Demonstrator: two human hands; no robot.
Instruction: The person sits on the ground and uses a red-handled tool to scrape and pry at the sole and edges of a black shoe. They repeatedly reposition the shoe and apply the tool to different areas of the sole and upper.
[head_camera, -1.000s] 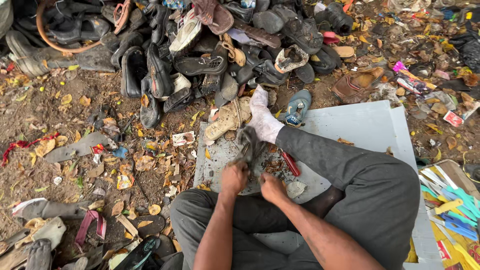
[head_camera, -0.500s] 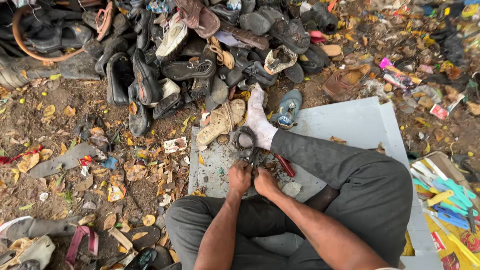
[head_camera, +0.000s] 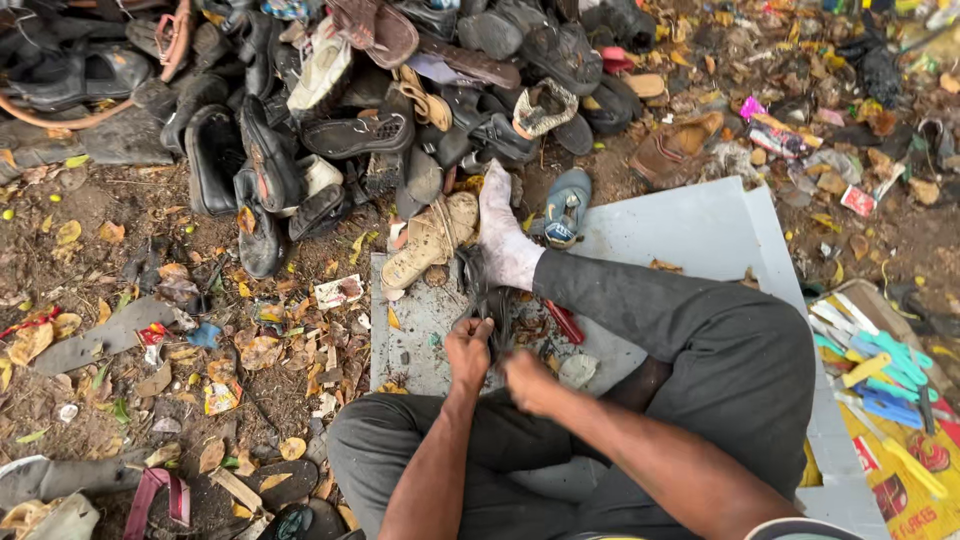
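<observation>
My left hand (head_camera: 468, 350) grips a dark, worn shoe piece (head_camera: 487, 290) that lies on the grey board (head_camera: 700, 240) between my legs. My right hand (head_camera: 527, 378) is closed just right of it, near the same dark piece; what it holds is hidden. My right leg in dark trousers stretches forward, its white-socked foot (head_camera: 505, 240) resting beside a tan sandal (head_camera: 432, 240). A red-handled tool (head_camera: 565, 322) lies on the board under my leg.
A heap of old shoes and sandals (head_camera: 330, 100) fills the ground ahead. A blue sandal (head_camera: 567, 205) sits by my foot. Dry leaves and scraps cover the dirt on the left. Coloured toothbrushes (head_camera: 885, 370) lie on a yellow sheet at the right.
The view has shifted slightly. My hands have moved down and apart a little on the dark shoe piece, the right hand pulling back toward me.
</observation>
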